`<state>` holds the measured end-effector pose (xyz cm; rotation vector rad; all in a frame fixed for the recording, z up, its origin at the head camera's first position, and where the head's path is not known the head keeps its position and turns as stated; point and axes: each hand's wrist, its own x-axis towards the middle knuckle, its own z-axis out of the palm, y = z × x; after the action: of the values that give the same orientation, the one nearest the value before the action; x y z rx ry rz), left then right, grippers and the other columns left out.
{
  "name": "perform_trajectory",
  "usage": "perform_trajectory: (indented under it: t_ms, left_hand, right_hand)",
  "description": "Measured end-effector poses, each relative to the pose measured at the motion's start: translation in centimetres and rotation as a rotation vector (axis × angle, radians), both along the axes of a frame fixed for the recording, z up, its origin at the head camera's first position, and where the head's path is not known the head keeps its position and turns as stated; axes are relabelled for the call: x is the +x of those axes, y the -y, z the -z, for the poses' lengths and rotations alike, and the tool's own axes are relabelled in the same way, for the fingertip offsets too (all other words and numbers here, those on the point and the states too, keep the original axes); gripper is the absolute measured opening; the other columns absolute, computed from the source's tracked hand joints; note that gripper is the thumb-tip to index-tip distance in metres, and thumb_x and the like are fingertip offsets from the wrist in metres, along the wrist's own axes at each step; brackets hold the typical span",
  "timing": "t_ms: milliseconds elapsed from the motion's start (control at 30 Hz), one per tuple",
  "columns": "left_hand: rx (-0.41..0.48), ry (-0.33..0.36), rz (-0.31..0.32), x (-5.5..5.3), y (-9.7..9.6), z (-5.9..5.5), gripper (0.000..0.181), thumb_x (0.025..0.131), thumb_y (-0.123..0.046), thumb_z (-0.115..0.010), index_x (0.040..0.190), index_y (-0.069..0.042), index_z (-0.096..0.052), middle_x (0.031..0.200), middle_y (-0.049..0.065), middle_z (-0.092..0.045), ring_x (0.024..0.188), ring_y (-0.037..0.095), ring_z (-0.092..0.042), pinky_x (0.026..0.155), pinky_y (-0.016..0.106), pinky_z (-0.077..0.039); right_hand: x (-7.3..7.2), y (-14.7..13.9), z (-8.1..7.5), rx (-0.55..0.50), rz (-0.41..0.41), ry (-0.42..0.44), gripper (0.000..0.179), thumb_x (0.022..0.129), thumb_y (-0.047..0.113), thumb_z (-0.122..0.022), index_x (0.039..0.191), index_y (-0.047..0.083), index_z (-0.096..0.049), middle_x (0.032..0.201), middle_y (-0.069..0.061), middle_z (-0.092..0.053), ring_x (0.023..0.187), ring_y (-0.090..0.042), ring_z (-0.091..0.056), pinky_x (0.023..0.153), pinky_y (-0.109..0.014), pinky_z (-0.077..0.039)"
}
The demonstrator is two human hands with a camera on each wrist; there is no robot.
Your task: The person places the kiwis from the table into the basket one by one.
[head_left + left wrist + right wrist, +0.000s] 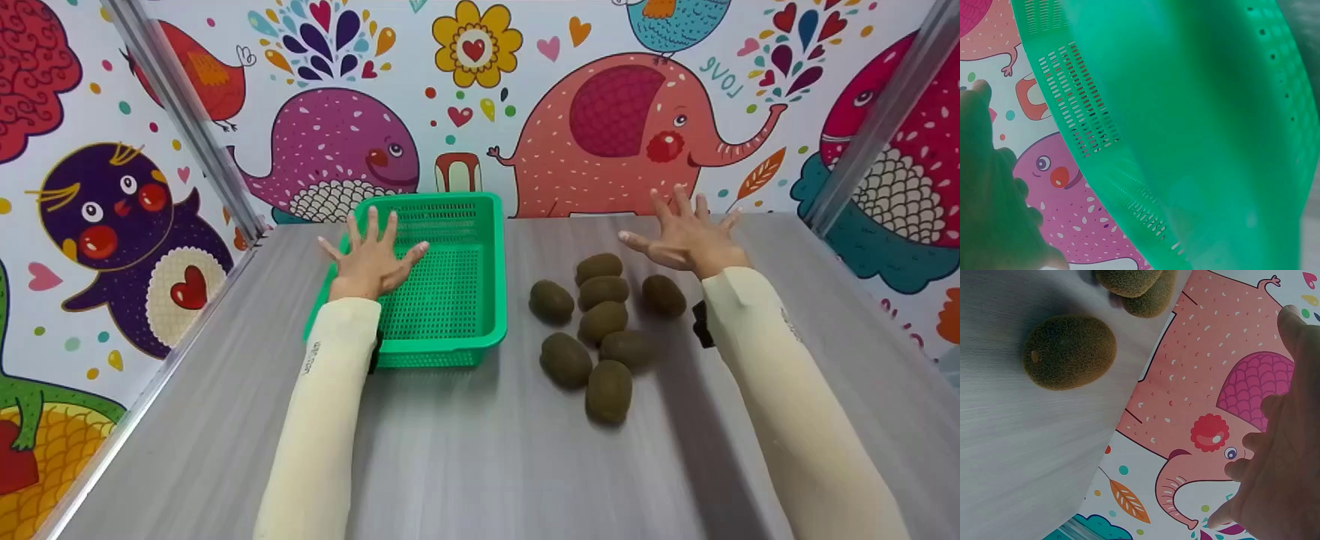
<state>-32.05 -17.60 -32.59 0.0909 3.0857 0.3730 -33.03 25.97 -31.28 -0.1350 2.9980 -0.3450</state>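
Fingers spread, my left hand point(370, 259) hovers over the left side of a green plastic basket point(491, 300) and holds nothing. The basket's slotted wall point(1081, 101) fills much of the left wrist view, with the left hand point(994, 191) at its edge. My right hand point(686, 236), fingers also spread, is above the table's back right and grips nothing. The closest fruit to it is a brown kiwi point(663, 295), which shows large as a fuzzy kiwi point(1070, 352) in the right wrist view. Several more kiwis point(603, 322) lie loosely grouped between basket and right hand.
A grey wood-grain table point(465, 465) bears everything. Behind it stands a white wall printed with cartoon animals, among them an elephant point(555, 142). Metal corner posts point(195, 112) rise at the back left and right.
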Motion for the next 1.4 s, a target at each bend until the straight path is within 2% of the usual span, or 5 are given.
perform_trajectory:
  t_ms: [267, 833, 1067, 1267, 1400]
  left_hand:
    - [0.007, 0.005, 0.003, 0.2, 0.2, 0.0, 0.084, 0.101, -0.067, -0.026, 0.162, -0.017, 0.002, 0.168, 0.016, 0.013, 0.151, 0.047, 0.021, 0.107, 0.081, 0.016]
    - [0.001, 0.000, 0.064, 0.6, 1.0, 0.1, 0.084, 0.101, -0.067, -0.027, 0.162, -0.017, 0.002, 0.169, 0.014, 0.013, 0.151, 0.046, 0.022, 0.107, 0.081, 0.017]
    - [0.033, -0.004, 0.095, 1.4, 2.1, 0.3, 0.085, 0.101, -0.068, -0.026, 0.162, -0.017, 0.001, 0.169, 0.015, 0.010, 0.151, 0.048, 0.019, 0.106, 0.082, 0.017]
    - [0.061, -0.015, 0.106, 2.4, 3.4, 0.2, 0.086, 0.100, -0.070, -0.026, 0.162, -0.017, 0.000, 0.169, 0.016, 0.006, 0.150, 0.052, 0.015, 0.105, 0.082, 0.019]
    - [0.085, -0.008, 0.097, 3.2, 4.5, 0.6, 0.085, 0.099, -0.070, -0.026, 0.163, -0.018, -0.003, 0.169, 0.016, 0.002, 0.150, 0.054, 0.010, 0.106, 0.080, 0.020]
  right_hand:
    - [0.0, 0.0, 0.0, 0.002, -0.001, -0.004, 0.107, 0.088, 0.081, -0.038, 0.162, 0.017, 0.008, 0.166, -0.025, 0.011, 0.147, -0.058, 0.013, 0.103, -0.085, 0.013]
    - [0.3, -0.5, 0.4, -0.035, 0.004, -0.004, 0.106, 0.088, 0.081, -0.038, 0.162, 0.018, 0.005, 0.166, -0.024, 0.008, 0.148, -0.058, 0.007, 0.106, -0.084, 0.011]
    - [0.5, -0.6, 0.7, -0.139, -0.002, 0.009, 0.108, 0.088, 0.080, -0.041, 0.162, 0.016, 0.004, 0.166, -0.025, 0.008, 0.151, -0.054, 0.005, 0.111, -0.081, 0.004]
    - [0.9, -1.0, 1.4, -0.220, 0.005, 0.030, 0.112, 0.085, 0.085, -0.039, 0.162, 0.019, 0.008, 0.167, -0.020, 0.014, 0.152, -0.051, 0.005, 0.114, -0.078, -0.003]
    - [1.2, -1.3, 2.0, -0.309, 0.014, 0.025, 0.114, 0.081, 0.087, -0.042, 0.163, 0.022, 0.003, 0.168, -0.020, 0.008, 0.152, -0.052, -0.001, 0.113, -0.078, -0.011]
